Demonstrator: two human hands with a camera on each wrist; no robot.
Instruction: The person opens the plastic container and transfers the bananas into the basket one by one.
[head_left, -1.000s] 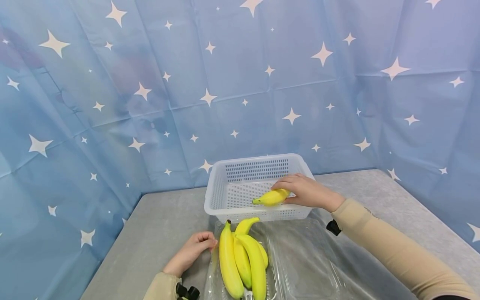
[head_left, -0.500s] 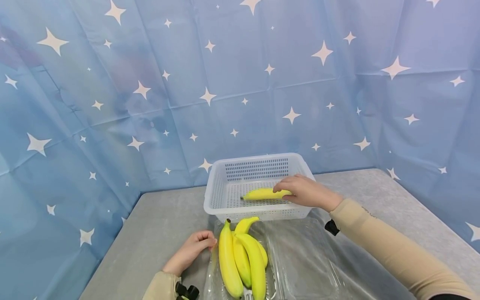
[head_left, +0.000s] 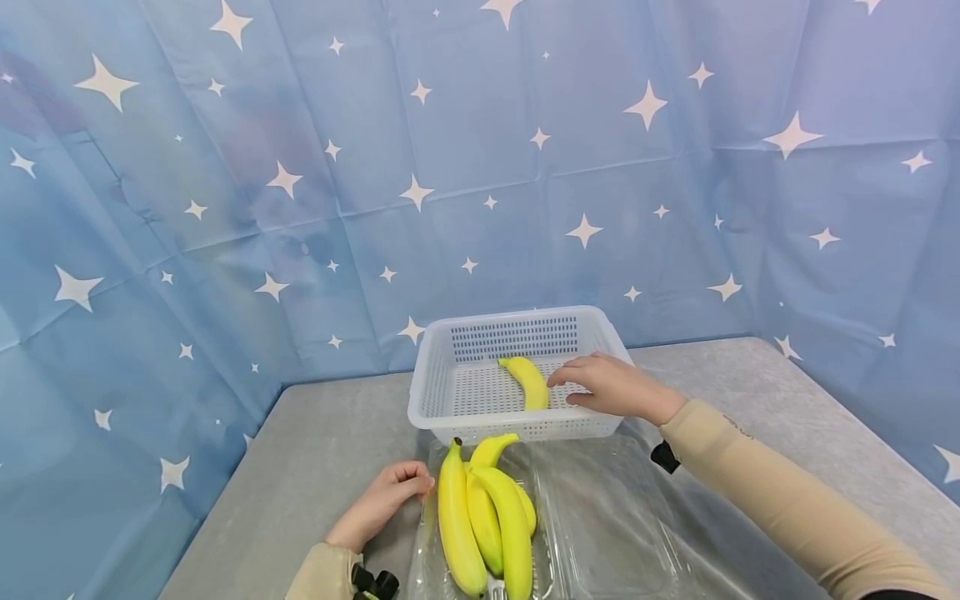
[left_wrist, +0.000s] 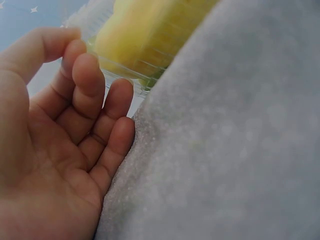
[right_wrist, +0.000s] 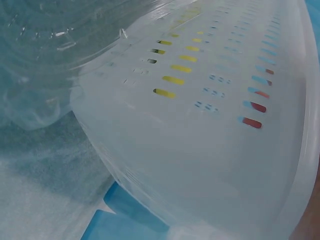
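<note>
Gray surface (head_left: 300, 467) across the lower frame, left edge slanting up from bottom left, far edge running along the foot of the backdrop (head_left: 232, 150): blue cloth, white four-point stars, fold creases, filling the upper frame and both sides. Left hand (head_left: 386, 500), lower left of center, comes in from the bottom in a tan sleeve (head_left: 321, 575), black wrist gear (head_left: 375, 585) just below; thumb and forefinger tips together, pinching the edge of the clear container (head_left: 553, 550), other fingers loosely curled in the left wrist view. Container sits bottom center, four yellow bananas (head_left: 483, 521) heaped in it, clear lid (head_left: 615, 508) folded out flat to its right. Above, center frame, white slotted basket (head_left: 487, 423) near the far edge; one single banana (head_left: 529, 382) lies inside, about mid-floor, stem end toward the back wall. Right hand (head_left: 611, 383) reaches over the basket's right side, forearm diagonal from the lower right corner, fingertips pointing left just beside the single banana; its grip is apart, nothing in it. Right wrist view: mostly basket wall, yellow through the upper slots, fingers hard to make out.
</note>
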